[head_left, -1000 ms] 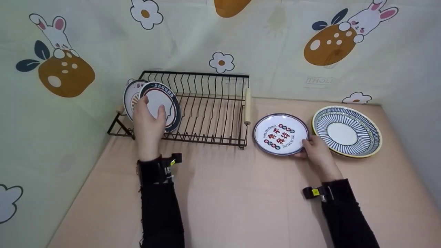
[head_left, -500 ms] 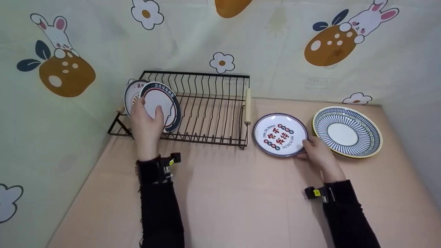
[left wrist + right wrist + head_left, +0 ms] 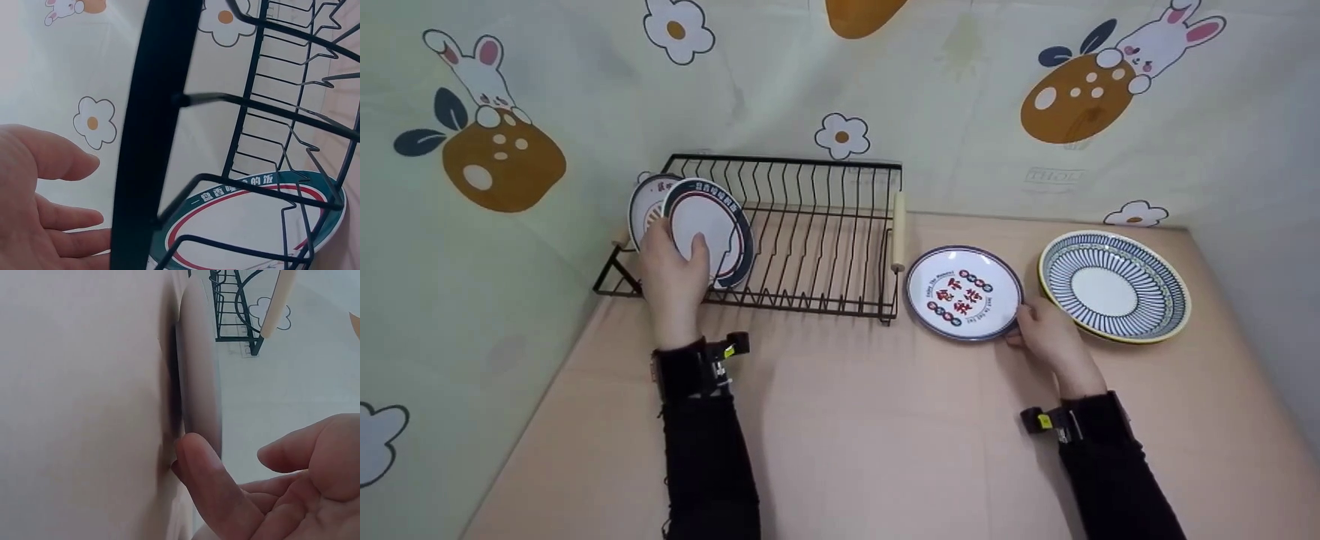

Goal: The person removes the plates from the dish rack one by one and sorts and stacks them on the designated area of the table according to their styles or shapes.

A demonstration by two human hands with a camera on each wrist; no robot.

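In the head view a white plate with a dark green rim (image 3: 709,217) stands in the black wire dish rack (image 3: 825,214), at its left end. Another patterned plate (image 3: 649,202) stands behind it. My left hand (image 3: 671,270) is in front of them; the left wrist view shows its fingers (image 3: 73,216) spread and holding nothing, apart from the plate. A white plate with red characters (image 3: 964,293) lies on the table right of the rack. My right hand (image 3: 1046,330) is at its right rim. In the right wrist view one finger (image 3: 205,461) touches the plate's edge, the thumb raised off it.
A larger dish with blue stripes and a yellow rim (image 3: 1114,289) lies close to the right hand. The rack has a wooden handle (image 3: 898,231) at its right end. Behind stands a patterned wall covering (image 3: 960,112). A pinkish cloth (image 3: 847,420) spreads over the table.
My left hand has drawn slightly left and down from the green-rimmed plate, which stays in place. The plate with red characters has shifted a little left, and the right thumb no longer overlaps its rim.
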